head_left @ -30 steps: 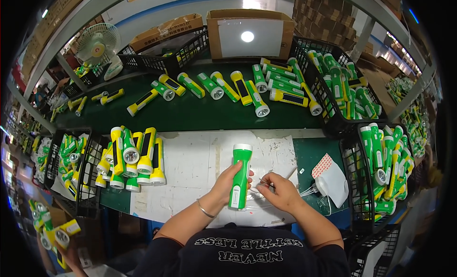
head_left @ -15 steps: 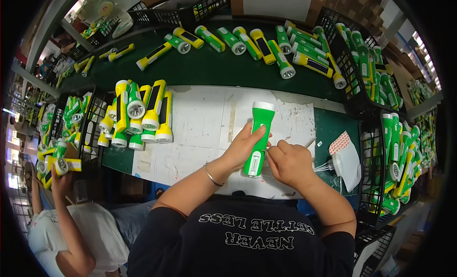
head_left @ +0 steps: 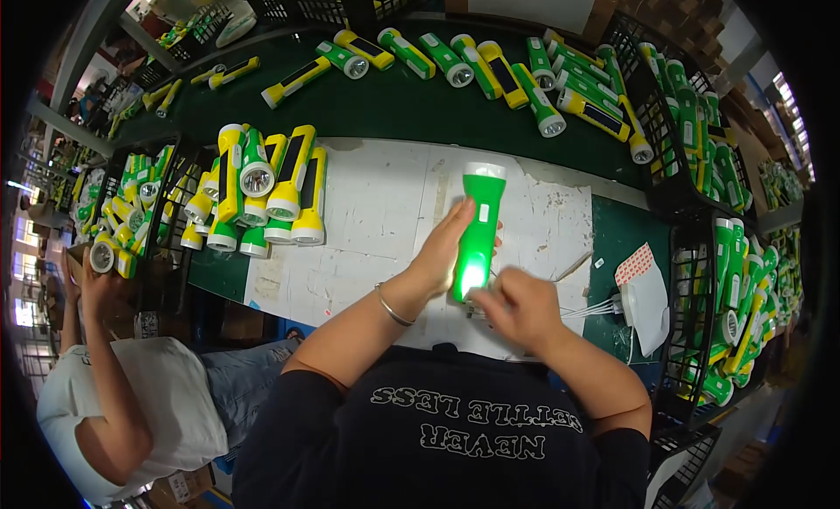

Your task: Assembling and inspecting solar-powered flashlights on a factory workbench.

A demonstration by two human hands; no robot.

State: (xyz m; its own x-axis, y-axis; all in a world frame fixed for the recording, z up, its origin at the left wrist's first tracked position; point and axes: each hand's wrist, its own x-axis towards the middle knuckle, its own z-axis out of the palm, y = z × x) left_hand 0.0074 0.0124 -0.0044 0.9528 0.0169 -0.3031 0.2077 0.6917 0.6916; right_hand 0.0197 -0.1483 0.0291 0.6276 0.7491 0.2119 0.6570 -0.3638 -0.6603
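Observation:
My left hand [head_left: 448, 246] is wrapped around a green flashlight [head_left: 479, 233] with a white head rim, held upright over the white board. A bright glow shows on the lower handle, and a white switch faces me higher up. Close by the flashlight's lower end is my right hand [head_left: 523, 306], fingers curled in and thumb reaching toward the glowing part. What those fingers hold, if anything, is hidden. Thin white cables [head_left: 591, 310] run from a white device [head_left: 630, 305] on the right toward my right hand.
Stacked green and yellow flashlights [head_left: 262, 189] lie on the white board [head_left: 376, 203] at left. More flashlights [head_left: 464, 67] line the dark green table behind. Black crates [head_left: 691, 325] of flashlights stand at right and left. At left, a co-worker's hands [head_left: 96, 286] are near a flashlight.
The flashlight has turned in my left hand, its switch now facing me, and its lower handle now glows. My right hand has shifted down toward its lower end, thumb out. The view has shifted slightly.

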